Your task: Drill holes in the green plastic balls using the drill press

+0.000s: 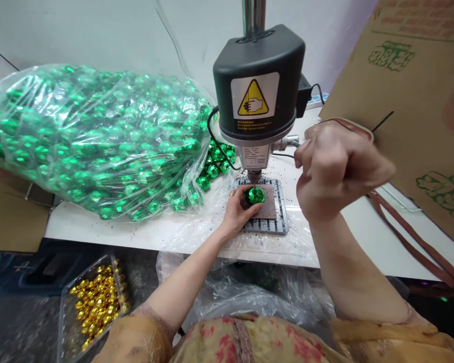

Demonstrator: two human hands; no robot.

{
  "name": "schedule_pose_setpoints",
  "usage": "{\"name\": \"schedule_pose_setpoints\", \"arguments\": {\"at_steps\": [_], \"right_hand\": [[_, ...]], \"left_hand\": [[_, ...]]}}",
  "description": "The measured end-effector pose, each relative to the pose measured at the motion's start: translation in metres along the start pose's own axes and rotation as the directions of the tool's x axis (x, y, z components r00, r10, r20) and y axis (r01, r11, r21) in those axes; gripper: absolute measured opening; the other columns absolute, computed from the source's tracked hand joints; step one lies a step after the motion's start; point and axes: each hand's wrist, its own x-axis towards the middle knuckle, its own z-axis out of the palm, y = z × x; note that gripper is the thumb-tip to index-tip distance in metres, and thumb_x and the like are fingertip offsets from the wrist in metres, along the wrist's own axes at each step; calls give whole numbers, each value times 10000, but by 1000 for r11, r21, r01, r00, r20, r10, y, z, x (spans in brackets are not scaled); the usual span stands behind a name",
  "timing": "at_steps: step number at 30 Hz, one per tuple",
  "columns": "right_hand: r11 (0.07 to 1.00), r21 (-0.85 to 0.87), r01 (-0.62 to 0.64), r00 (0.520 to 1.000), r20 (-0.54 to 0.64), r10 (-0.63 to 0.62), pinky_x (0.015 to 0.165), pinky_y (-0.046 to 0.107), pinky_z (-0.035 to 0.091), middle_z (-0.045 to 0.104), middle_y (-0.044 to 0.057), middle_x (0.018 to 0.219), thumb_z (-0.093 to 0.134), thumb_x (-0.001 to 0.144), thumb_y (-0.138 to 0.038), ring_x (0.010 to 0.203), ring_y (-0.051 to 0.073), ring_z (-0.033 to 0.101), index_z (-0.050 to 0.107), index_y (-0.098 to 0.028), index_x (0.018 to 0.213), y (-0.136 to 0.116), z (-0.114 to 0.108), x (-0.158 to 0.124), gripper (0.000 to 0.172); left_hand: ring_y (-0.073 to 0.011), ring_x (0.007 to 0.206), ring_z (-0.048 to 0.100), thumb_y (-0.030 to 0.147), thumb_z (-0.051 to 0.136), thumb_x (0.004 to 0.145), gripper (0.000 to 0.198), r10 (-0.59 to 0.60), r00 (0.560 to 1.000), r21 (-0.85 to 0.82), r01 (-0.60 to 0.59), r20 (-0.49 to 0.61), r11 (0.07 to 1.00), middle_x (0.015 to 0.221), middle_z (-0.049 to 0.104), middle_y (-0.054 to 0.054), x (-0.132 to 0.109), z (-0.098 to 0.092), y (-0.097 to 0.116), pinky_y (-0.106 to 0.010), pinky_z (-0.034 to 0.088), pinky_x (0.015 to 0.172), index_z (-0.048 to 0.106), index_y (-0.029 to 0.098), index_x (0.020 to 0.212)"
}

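Observation:
My left hand holds a shiny green faceted ball between thumb and fingers, directly beneath the chuck of a black drill press. A dark piece, partly hidden by the fingers, sits beside the ball. Under them lies a brown pad on the slotted metal base. My right hand, blurred, is raised at the right of the machine with its fingers curled near the silver lever hub; what it grips is hidden.
A big clear bag of green balls fills the left of the white table, with loose green balls beside it. Cardboard and a brown strap are at right. A clear bin of gold balls stands lower left.

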Motion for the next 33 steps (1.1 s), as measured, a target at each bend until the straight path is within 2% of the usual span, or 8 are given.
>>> {"name": "schedule_pose_setpoints", "arguments": {"at_steps": [6, 9, 13, 16, 20, 24, 28, 33], "right_hand": [[991, 115, -64, 996, -56, 70, 467, 280, 289, 274, -85, 541, 593, 963, -139, 420, 45, 338, 277, -244, 633, -9, 18, 40, 469], [985, 149, -90, 993, -61, 100, 485, 279, 295, 268, -90, 555, 594, 963, -119, 429, 46, 328, 284, -247, 641, -9, 18, 40, 465], [985, 143, -97, 991, -80, 109, 493, 279, 299, 287, -92, 555, 642, 969, -273, 439, 47, 335, 298, -240, 645, -9, 18, 36, 474], [985, 144, -89, 990, -97, 104, 492, 273, 305, 287, -91, 553, 693, 905, -485, 449, 34, 325, 288, -229, 623, -7, 18, 36, 556], [982, 183, -49, 991, -113, 71, 489, 296, 291, 314, -81, 547, 728, 848, -549, 461, 45, 304, 333, -229, 605, -3, 18, 35, 564], [981, 192, -37, 993, -104, 58, 499, 295, 278, 352, -72, 532, 681, 941, -395, 469, 48, 306, 351, -220, 606, -2, 17, 33, 502], [985, 173, -20, 995, -97, 37, 514, 273, 296, 359, -79, 536, 649, 967, -347, 470, 31, 341, 353, -205, 612, -2, 16, 33, 484], [987, 156, -22, 995, -88, 36, 517, 264, 311, 334, -82, 549, 656, 954, -393, 479, 27, 378, 332, -201, 609, -1, 15, 33, 511]], "left_hand": [[-210, 909, 689, 367, 832, 813, 387, -76, 983, 78, 89, -164, 993, 1007, 718, -47, -27, -11, 26, -339, 546, 811, 629, 224, 1110], [-167, 771, 675, 437, 815, 828, 405, 134, 991, 132, -132, -7, 982, 917, 706, -22, -67, -27, 38, -280, 526, 681, 606, 220, 1099], [-183, 716, 664, 552, 767, 882, 470, 505, 761, 235, -621, 406, 748, 862, 714, -50, -124, -46, 40, -293, 508, 614, 628, 187, 1144], [-239, 868, 700, 623, 666, 944, 508, 565, 647, 270, -745, 512, 609, 1004, 752, -111, -139, -55, 33, -360, 575, 726, 650, 190, 1209], [-276, 1077, 697, 392, 557, 1035, 256, 483, 825, 391, -564, 292, 727, 1112, 737, -123, -93, -72, 17, -439, 578, 931, 653, 237, 1215], [-340, 1151, 625, 170, 579, 959, 221, 130, 990, 647, -131, 49, 752, 1137, 689, -144, -2, -95, -3, -494, 509, 1007, 667, 232, 1152], [-410, 1182, 578, 49, 616, 859, 302, -188, 982, 849, 92, 9, 521, 1146, 652, -181, 55, -108, -18, -508, 465, 995, 674, 185, 1123], [-394, 1134, 610, 162, 650, 917, 382, -213, 977, 877, 79, 26, 473, 1247, 615, -184, 54, -112, -27, -490, 451, 996, 640, 201, 1297]]}}
